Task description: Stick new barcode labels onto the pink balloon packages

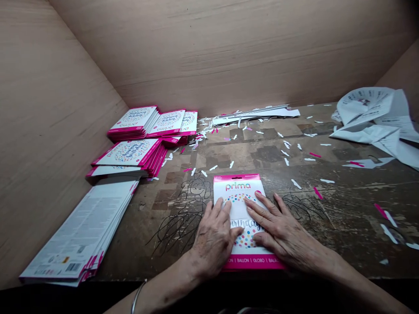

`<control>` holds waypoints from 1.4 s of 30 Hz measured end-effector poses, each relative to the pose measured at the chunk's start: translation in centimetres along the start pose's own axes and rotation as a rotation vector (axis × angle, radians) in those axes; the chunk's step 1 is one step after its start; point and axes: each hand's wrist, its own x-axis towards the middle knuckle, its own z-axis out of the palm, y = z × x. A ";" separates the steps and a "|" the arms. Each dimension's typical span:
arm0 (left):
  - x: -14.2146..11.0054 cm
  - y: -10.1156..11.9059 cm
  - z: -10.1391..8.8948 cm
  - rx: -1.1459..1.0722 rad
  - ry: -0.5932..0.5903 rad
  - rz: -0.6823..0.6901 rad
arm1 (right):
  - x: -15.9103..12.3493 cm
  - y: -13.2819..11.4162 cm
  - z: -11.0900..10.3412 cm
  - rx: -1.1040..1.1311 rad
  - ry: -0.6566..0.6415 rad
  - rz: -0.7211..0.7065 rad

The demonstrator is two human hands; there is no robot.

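In front of me, near the table's front edge, lies a white and pink balloon packet [237,186] printed "prima" and dotted with colours. A pink edge at its base suggests another packet beneath, though I cannot tell how many. Across its left side rests my left hand [216,233], fingers stretched out and palm down. My right hand [273,224] presses flat on the right side, its fingers spread over the printed lettering. Both hands touch the packet without gripping it, and they cover part of its print.
At the left stand stacks of finished-looking packets [129,152] and a fanned pile of flat printed sleeves [75,231]. Paper strips [258,115] lie along the back wall, crumpled paper [373,113] at the right. Small white and pink scraps [296,183] litter the wooden table [347,235].
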 end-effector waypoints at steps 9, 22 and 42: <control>-2.0 -3.2 -0.2 -0.256 -0.175 0.238 | 0.0 0.1 0.0 0.014 -0.019 0.009; -1.6 -3.4 -0.3 -0.286 -0.210 0.266 | 0.0 0.2 0.2 -0.008 -0.011 -0.002; -1.2 -3.1 -0.4 -0.278 -0.224 0.316 | -0.6 0.6 -0.3 -0.099 0.006 -0.007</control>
